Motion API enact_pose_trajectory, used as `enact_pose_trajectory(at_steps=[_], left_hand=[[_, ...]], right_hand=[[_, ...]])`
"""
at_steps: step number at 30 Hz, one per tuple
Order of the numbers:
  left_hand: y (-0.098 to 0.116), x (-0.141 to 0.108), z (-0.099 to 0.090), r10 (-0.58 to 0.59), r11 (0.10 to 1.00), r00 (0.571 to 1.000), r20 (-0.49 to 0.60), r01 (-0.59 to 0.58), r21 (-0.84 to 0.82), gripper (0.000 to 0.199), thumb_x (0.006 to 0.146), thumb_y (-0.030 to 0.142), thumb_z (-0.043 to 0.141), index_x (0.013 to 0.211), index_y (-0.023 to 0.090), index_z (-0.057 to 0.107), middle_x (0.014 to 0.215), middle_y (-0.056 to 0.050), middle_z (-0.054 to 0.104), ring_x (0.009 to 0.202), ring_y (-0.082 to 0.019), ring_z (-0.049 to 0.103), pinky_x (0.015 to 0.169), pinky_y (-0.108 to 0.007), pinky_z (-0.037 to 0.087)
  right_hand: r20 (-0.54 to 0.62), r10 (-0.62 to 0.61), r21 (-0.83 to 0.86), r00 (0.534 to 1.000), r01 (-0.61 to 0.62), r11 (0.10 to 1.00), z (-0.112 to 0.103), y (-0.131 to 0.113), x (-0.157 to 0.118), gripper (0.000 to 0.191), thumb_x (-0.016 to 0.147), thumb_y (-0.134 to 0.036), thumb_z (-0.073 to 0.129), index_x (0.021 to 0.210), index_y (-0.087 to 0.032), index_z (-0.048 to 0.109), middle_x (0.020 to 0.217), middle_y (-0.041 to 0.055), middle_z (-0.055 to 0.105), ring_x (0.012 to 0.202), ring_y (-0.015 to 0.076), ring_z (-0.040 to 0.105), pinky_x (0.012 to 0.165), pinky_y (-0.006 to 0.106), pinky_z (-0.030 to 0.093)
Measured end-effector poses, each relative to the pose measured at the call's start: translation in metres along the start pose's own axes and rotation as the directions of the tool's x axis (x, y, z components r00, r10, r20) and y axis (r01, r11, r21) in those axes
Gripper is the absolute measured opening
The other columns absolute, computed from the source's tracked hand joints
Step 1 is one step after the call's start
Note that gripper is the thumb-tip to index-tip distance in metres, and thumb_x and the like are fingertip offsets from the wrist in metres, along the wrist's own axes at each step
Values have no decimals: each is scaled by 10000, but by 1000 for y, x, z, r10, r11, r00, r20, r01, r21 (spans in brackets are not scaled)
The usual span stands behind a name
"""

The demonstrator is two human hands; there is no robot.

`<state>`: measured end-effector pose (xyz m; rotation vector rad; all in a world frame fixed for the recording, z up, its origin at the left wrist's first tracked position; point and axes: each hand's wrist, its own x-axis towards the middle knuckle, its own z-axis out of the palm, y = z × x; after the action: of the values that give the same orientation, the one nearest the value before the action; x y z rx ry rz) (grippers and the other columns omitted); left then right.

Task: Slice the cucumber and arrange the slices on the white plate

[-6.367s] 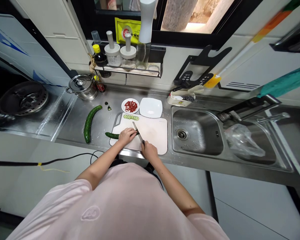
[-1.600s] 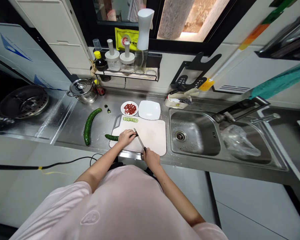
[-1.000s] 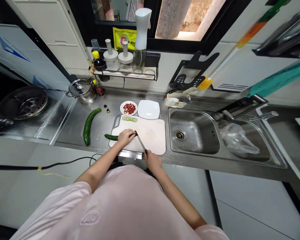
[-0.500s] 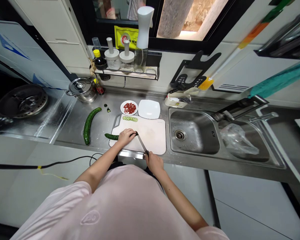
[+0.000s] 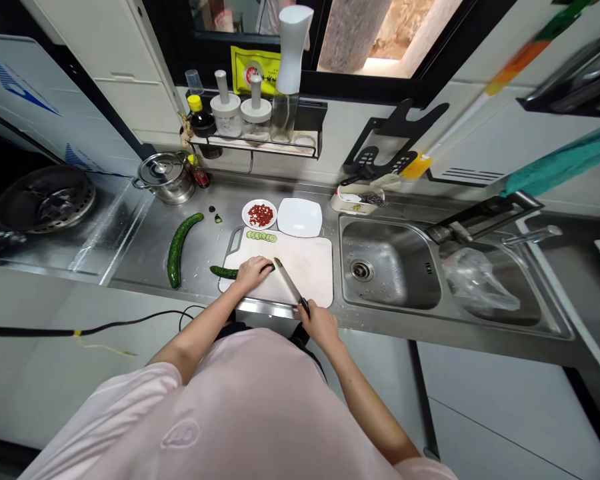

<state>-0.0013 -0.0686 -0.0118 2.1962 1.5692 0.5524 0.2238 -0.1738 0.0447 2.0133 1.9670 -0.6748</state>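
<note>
My left hand [image 5: 253, 274] is closed over a green cucumber [image 5: 223, 272] lying across the left part of the white cutting board [image 5: 310, 262]. The cucumber's left end sticks out past the board. My right hand [image 5: 320, 325] grips the dark handle of a kitchen knife [image 5: 291, 281]. Its blade slants over the board, tip just right of the cucumber's cut end. A row of cucumber slices [image 5: 261, 237] lies near the board's far edge. Behind the board stand a plate of chopped red pieces [image 5: 261, 215] and a white square plate [image 5: 300, 217].
A whole cucumber [image 5: 181, 250] lies left of the board, near small dark green scraps [image 5: 218, 218]. A lidded steel pot [image 5: 165, 177] stands behind them. The sink [image 5: 390, 263] is on the right, with a plastic bag [image 5: 480, 280] in its second basin. A condiment rack [image 5: 260, 145] hangs above.
My right hand has moved a little to the right with the knife. The blade has come away from the cucumber's cut end. My left hand stays on the cucumber.
</note>
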Motion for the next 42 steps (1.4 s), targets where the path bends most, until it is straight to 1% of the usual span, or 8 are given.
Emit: enact_pose_trajectory(at_steps=[6,14,20,26,34,36,38,42], left_hand=[[-1,1,-2,-49,999,998,-30,49,-20,246,886,333,483,1054,257,646,1024,-32,653,982,-178,571,861,-291,445],[-2,12,-10,-161,972,974,-160,128,-199,299,909,335,439,1115,205,613,1090,-56,629,934,-149,588,863,-274,461],[8,25,-18,-55,980,992,-114,32,-196,328,872,361,505,1159,239,609,1144,-50,591,1043,-174,548,923,-296,444],[12,33,-19,12,994,1000,-12,-13,-111,271,851,350,536,1070,262,669,1167,-44,562,1116,-204,491,990,-339,400],[12,36,-14,41,989,999,-1,-41,-145,181,802,319,596,945,249,684,1074,-28,598,1044,-192,513,940,-320,420],[12,39,-11,7,986,1000,-30,-12,-167,142,791,304,603,891,236,679,998,-24,621,993,-181,536,909,-308,431],[10,43,-7,-90,976,994,-65,75,-204,132,791,304,596,865,224,671,904,-21,642,901,-168,569,842,-293,452],[-4,57,4,-379,886,921,-92,332,-324,152,773,316,603,869,214,662,760,-9,657,716,-144,589,689,-263,456]], right_hand=[[-76,-23,-22,997,22,1000,-8,2,5,243,908,-363,411,1033,-196,535,956,64,650,866,186,611,682,250,328],[-157,-63,-70,986,53,996,-10,7,11,211,903,-363,452,1005,-190,517,985,67,594,860,178,574,667,250,314],[-206,-118,-95,971,100,990,-9,10,9,188,891,-346,496,996,-191,517,972,52,581,870,179,550,695,259,310],[-224,-157,-85,962,142,986,-8,14,7,199,896,-339,486,1012,-182,528,963,61,575,886,182,532,723,259,307],[-240,-132,-111,962,108,988,-4,16,9,177,884,-324,506,998,-190,522,960,55,577,887,184,535,731,263,315],[-234,-112,-110,966,89,990,-3,16,9,184,888,-340,501,992,-190,520,958,57,578,887,186,541,723,262,315],[-224,-89,-101,970,68,993,-2,17,9,192,893,-356,494,987,-190,517,957,57,580,881,184,549,710,260,316],[-209,-23,-73,978,8,997,0,22,8,193,891,-351,492,1006,-197,511,983,53,587,866,172,563,687,255,318]])
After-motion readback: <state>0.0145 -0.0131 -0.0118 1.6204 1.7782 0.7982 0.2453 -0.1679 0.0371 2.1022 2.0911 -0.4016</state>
